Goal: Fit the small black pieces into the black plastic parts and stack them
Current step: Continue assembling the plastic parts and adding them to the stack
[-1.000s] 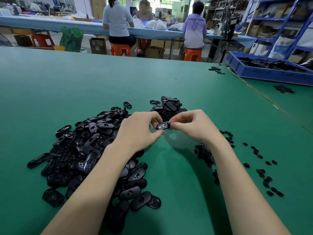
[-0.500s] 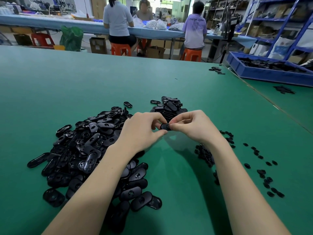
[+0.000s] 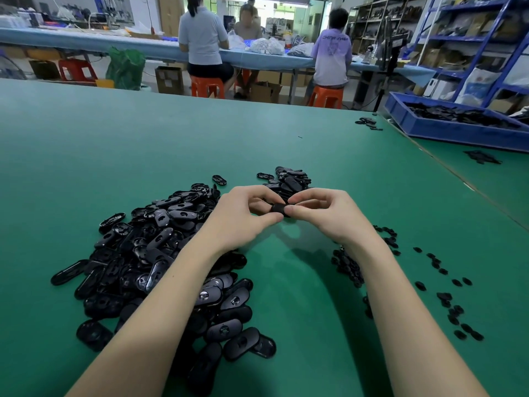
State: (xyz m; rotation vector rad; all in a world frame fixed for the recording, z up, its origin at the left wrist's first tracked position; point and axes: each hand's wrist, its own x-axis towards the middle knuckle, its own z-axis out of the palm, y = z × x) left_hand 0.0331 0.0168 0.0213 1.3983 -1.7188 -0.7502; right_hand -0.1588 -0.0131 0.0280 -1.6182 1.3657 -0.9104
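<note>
**Both hands pinching one black part above the green table**

On my far left the green table (image 3: 86, 156) carries the big heap of black plastic parts (image 3: 148, 253), oval shells lying loose and overlapping in every direction, some glossy side up, some showing a hole in the middle. My left forearm crosses over the near edge of that heap.

Moving inward, my left hand (image 3: 243, 216) is raised off the table with its fingers curled, thumb and forefinger pinched on the left end of a single black part (image 3: 279, 209). That part sits in the air between the two hands, just in front of the small stack of parts (image 3: 289, 181), which lies on the table right behind my knuckles. I cannot tell whether a small piece is already seated in the held part; the fingers cover most of it.

My right hand (image 3: 326, 216) meets it from the other side, fingers curled, thumb and fingertips pinched on the right end of the same part, so both grips are clamped on it and the fingertips nearly touch.

Further right, under and beyond my right wrist, the small black pieces (image 3: 440, 285) are scattered over the table, denser near the forearm and thin toward the edge. Far right at the back, a blue tray (image 3: 458, 133) holds more black parts.
</note>
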